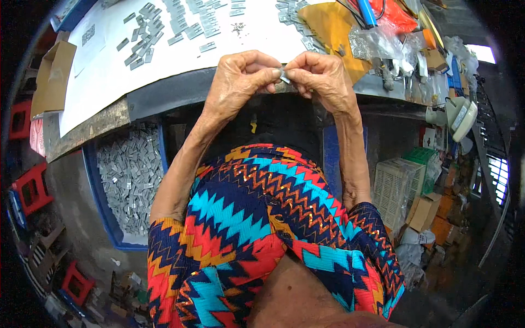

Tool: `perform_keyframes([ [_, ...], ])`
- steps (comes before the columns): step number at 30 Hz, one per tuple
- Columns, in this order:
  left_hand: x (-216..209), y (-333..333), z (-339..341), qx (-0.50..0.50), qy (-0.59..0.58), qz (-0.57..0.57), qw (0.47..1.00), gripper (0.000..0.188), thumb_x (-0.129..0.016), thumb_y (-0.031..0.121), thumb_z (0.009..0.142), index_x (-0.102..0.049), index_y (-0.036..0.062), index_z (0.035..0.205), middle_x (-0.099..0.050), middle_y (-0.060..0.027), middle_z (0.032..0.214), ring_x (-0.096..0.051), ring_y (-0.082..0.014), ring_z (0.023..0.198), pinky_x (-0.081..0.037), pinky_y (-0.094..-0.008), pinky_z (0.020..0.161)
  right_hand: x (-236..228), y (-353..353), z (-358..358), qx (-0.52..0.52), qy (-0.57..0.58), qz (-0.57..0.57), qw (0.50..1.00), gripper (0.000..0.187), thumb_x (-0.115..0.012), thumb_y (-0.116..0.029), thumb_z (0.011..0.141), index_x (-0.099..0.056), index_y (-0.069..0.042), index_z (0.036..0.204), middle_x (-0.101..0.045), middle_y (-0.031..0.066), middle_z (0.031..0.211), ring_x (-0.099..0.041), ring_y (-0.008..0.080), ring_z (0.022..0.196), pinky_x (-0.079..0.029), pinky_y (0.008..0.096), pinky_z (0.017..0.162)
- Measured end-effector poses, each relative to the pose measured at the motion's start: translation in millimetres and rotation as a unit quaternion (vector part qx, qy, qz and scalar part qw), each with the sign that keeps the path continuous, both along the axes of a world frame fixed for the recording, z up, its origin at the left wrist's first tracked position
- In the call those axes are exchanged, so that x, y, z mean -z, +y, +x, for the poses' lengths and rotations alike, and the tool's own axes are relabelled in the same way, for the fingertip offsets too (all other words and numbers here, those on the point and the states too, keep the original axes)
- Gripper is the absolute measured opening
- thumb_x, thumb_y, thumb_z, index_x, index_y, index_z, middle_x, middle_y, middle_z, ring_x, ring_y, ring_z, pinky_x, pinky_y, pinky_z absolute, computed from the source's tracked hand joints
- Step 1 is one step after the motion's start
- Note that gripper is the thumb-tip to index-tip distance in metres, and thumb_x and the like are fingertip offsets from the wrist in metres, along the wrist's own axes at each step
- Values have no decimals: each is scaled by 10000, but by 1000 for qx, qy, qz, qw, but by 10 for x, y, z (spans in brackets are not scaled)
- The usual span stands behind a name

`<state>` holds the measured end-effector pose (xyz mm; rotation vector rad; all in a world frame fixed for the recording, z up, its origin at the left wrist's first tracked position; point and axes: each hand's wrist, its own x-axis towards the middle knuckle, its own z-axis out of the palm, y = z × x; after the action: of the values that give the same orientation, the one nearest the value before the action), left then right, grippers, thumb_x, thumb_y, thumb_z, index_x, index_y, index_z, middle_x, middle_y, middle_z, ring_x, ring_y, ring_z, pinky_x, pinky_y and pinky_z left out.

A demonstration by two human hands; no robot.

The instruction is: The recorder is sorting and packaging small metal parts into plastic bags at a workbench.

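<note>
At the table's near edge, my left hand [240,79] and my right hand [322,79] meet, fingertips pinched together. Between them is a small grey metal piece [285,78], largely covered by my fingers. Both hands grip it. Beyond my hands, many similar flat grey metal pieces [208,47] lie on the white table surface [180,57], some in rows and others in a loose heap toward the left. A little pile of tiny dark parts [237,28] sits on the white surface just past my hands.
Left of my lap, a blue bin [89,180] holds many grey metal pieces. An open cardboard box [53,79] sits at the table's left end. Yellow-brown paper [331,33] and clear plastic bags [377,44] crowd the right. Red stools [31,188] and crates [394,186] stand lower down.
</note>
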<state>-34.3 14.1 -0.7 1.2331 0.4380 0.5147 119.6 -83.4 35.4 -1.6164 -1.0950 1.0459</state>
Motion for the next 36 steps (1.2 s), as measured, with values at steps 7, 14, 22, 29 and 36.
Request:
perform_keyframes([
  [7,-37,44,-66,-16,13,48,999,131,-600,64,770,-619,-21,868,-599,-32,641,-542,-61,575,-423,-173,501,11,79,-37,-7,56,-6,998,133,-631,-115,775,-613,15,800,-552,13,596,-488,44,492,-378,161,423],
  [14,-67,63,-118,-25,11,58,998,139,-598,63,768,-617,-28,871,-608,-41,661,-545,-66,580,-430,-175,522,8,146,-84,-17,9,-5,1000,112,-629,-107,777,-618,3,797,-543,2,592,-483,36,492,-362,159,418],
  [22,-71,94,-114,-46,23,17,999,155,-602,73,777,-615,-28,893,-614,-47,676,-552,-70,588,-438,-182,555,45,213,-103,1,0,14,1000,120,-617,-118,766,-621,2,771,-548,-3,587,-482,36,499,-370,172,423],
  [29,-47,120,-178,-55,21,47,997,141,-601,51,775,-605,-24,894,-623,-54,690,-583,-87,624,-474,-200,560,62,293,-133,20,18,5,1000,119,-618,-106,766,-614,12,784,-562,3,615,-479,40,514,-378,177,455],
  [36,-82,195,-266,-100,112,356,922,207,-635,60,751,-590,-4,943,-641,-114,729,-630,-157,684,-494,-258,618,93,442,-148,-7,23,15,1000,101,-612,-95,774,-614,4,796,-538,-36,626,-445,19,538,-347,165,475],
])
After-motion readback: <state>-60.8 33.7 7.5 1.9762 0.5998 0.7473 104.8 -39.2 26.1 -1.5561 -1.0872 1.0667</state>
